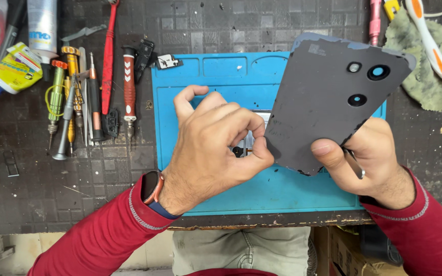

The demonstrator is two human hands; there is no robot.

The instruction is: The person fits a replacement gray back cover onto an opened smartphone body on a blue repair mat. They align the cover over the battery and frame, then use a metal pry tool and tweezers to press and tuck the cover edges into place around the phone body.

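Both hands' grip (292, 148) on dark phone back cover (323, 97) above blue mat (282, 191)

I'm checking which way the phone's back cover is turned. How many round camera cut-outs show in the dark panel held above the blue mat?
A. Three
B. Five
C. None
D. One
A. The dark back cover, held between the left hand and the right hand over the blue mat, shows three round openings clustered near its upper right corner.
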